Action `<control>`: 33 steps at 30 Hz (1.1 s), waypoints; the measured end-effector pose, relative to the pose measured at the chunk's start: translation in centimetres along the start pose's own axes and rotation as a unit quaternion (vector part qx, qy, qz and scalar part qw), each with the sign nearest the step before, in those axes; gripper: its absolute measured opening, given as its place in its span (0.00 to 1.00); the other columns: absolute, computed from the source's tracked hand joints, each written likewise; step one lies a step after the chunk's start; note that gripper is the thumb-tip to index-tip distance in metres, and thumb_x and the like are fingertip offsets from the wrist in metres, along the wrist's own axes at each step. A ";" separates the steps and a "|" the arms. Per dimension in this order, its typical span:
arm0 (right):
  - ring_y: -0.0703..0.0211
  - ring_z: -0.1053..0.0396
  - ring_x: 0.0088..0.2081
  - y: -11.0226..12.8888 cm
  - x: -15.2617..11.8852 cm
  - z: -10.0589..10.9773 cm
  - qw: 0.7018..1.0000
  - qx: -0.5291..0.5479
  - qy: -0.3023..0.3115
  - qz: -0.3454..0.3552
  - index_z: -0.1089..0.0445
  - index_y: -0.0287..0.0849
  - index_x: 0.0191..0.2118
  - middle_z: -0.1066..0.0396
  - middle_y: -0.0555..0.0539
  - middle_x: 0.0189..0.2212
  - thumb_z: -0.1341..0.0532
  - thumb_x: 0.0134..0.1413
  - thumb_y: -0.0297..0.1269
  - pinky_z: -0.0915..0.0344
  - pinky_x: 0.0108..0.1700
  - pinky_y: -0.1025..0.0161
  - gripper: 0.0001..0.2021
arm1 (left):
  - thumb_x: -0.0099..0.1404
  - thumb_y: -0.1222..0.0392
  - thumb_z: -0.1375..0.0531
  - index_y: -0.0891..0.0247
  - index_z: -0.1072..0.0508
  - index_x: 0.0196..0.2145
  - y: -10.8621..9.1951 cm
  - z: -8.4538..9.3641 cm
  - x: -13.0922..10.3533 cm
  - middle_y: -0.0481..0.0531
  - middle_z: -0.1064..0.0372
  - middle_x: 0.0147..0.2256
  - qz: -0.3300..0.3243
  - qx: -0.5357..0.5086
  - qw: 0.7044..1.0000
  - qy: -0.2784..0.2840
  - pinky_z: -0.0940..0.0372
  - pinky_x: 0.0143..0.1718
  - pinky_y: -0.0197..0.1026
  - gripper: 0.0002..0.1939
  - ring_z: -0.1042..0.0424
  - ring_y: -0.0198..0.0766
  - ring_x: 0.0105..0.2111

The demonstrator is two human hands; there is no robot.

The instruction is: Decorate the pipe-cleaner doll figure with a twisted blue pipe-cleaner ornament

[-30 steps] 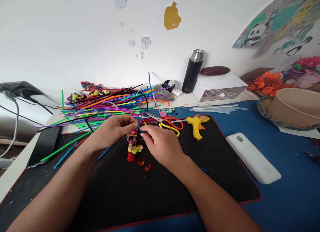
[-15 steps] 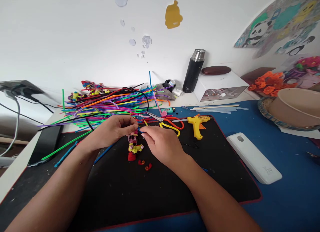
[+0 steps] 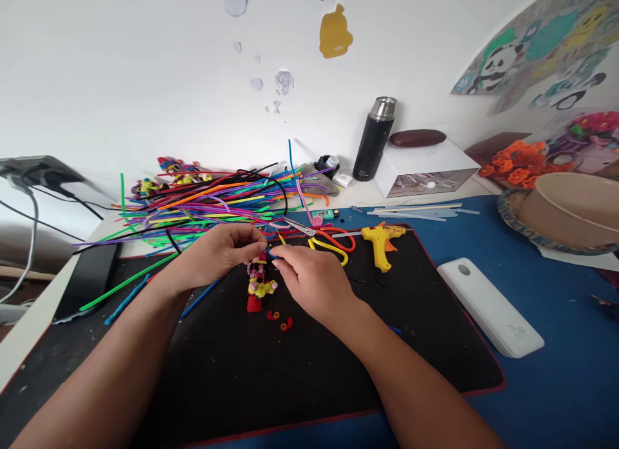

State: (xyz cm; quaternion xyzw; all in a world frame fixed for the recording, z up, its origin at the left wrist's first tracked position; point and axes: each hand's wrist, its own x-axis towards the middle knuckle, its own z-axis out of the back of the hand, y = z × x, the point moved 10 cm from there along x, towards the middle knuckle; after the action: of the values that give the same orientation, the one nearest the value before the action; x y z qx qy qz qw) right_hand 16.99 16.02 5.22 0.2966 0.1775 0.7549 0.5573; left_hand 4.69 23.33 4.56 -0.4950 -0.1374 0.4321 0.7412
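Between the fingertips of my left hand and my right hand, both pinched closed, is a short blue pipe cleaner; most of it is hidden by the fingers. Just below them on the mat lies a small pipe-cleaner figure in red, yellow and pink, its upper end partly behind my left hand. Two small red curled pieces with yellow centres rest nearer to me. Beyond my right hand lie scissors with orange and yellow handles.
A heap of colourful pipe cleaners spreads along the back left. On the right, a yellow glue gun lies on the black mat, near a white power bank. A black thermos stands by a white box.
Both hands stay in nearly the same place, fingertips close together on the blue pipe cleaner. The view has shifted very slightly.
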 end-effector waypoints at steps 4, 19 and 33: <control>0.53 0.19 0.45 0.0 0.0 0.0 1.000 -0.001 0.002 0.003 0.22 0.47 0.56 0.17 0.46 0.47 0.39 0.73 0.35 0.35 0.41 0.62 0.12 | 0.66 0.38 0.34 0.62 0.23 0.33 -0.2 -0.2 0.0 0.48 0.27 0.28 -0.003 -0.001 1.000 0.005 0.34 0.33 0.38 0.22 0.29 0.39 0.29; 0.56 0.22 0.40 0.2 0.0 -0.7 0.999 -0.027 0.035 0.031 0.19 0.46 0.51 0.18 0.47 0.41 0.41 0.73 0.31 0.40 0.38 0.63 0.12 | 0.66 0.37 0.38 0.61 0.24 0.34 0.2 -0.7 -0.1 0.48 0.28 0.28 0.021 0.079 0.996 0.019 0.38 0.30 0.38 0.22 0.32 0.39 0.28; 0.54 0.20 0.47 -0.3 0.0 0.9 0.999 0.034 -0.024 -0.001 0.20 0.47 0.50 0.17 0.47 0.47 0.38 0.73 0.37 0.33 0.45 0.62 0.09 | 0.64 0.37 0.35 0.61 0.23 0.33 0.2 -0.9 0.0 0.49 0.25 0.28 0.026 0.021 0.999 0.036 0.33 0.33 0.39 0.22 0.28 0.41 0.29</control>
State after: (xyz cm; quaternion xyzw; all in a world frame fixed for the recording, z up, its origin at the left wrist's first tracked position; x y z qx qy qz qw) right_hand 17.76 16.06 5.76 0.3332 0.1904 0.7407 0.5515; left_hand 5.18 22.77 4.00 -0.4980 -0.0888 0.4358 0.7444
